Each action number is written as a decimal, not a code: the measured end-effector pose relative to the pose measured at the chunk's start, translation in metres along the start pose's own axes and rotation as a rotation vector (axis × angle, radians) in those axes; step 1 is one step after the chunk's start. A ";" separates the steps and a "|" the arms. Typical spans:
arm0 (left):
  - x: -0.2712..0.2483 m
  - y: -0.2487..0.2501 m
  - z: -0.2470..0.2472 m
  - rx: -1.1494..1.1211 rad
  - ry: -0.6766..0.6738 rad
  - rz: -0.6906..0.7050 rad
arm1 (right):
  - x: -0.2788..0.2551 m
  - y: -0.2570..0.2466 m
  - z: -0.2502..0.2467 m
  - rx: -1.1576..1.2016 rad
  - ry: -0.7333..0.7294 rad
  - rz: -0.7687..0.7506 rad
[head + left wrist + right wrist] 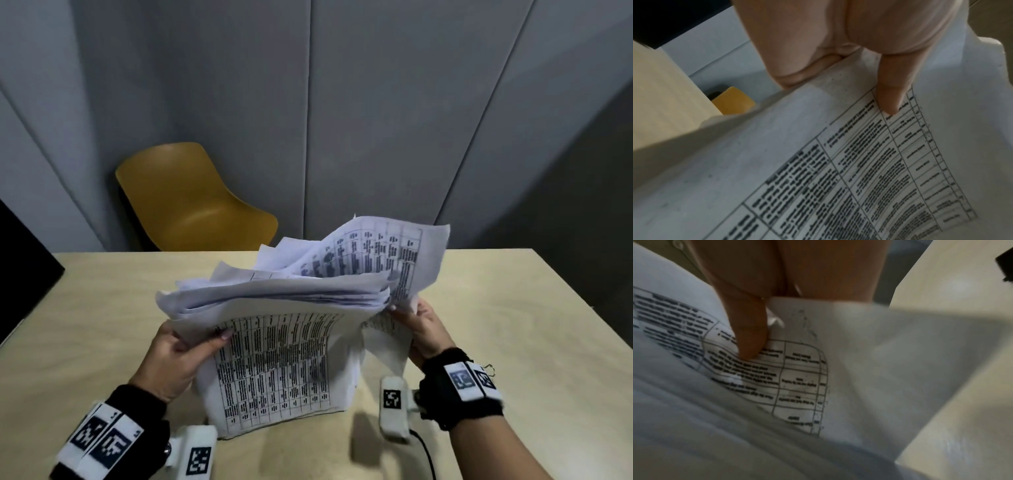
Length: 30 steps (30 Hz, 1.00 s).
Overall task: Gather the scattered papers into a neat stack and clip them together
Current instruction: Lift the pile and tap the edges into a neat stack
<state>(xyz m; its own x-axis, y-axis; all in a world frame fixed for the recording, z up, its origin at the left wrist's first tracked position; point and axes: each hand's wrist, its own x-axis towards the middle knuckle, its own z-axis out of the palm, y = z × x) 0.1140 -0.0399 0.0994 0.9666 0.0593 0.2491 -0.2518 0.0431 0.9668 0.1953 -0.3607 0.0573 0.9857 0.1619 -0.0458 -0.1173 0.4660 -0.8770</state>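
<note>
A thick, uneven bundle of printed papers [274, 370] stands on its lower edge on the beige table [102, 308], with its top sheets fanned and curling away from me. My left hand [191, 342] grips the bundle's left side, thumb on the front sheet. My right hand [414, 322] grips the right side near the top. In the left wrist view my thumb [892, 97] presses on a table-printed sheet [838, 162]. The right wrist view shows my thumb [748, 337] on a curled printed sheet [797, 378]. A small metal wire loop [490, 369] shows beside my right wrist; I cannot tell what it is.
A mustard-yellow chair [191, 198] stands behind the table's far edge, against grey wall panels. A dark flat object [24, 260] overlaps the table's left corner. A black cable [424, 448] runs from my right wrist camera across the near table edge.
</note>
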 end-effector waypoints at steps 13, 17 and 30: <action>-0.001 -0.003 0.005 0.162 0.167 -0.046 | -0.014 0.011 0.057 -0.232 -0.087 0.165; -0.002 -0.001 0.001 0.170 0.284 -0.063 | -0.008 0.011 0.033 -0.175 0.088 -0.094; 0.003 0.017 0.029 0.167 0.367 0.070 | -0.026 -0.020 0.057 -0.522 -0.073 -0.261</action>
<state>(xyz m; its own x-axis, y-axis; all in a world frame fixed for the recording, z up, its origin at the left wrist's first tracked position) 0.1140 -0.0680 0.1186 0.8590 0.4096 0.3073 -0.2764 -0.1344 0.9516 0.1656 -0.3250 0.1035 0.9610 0.1676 0.2199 0.2211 0.0116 -0.9752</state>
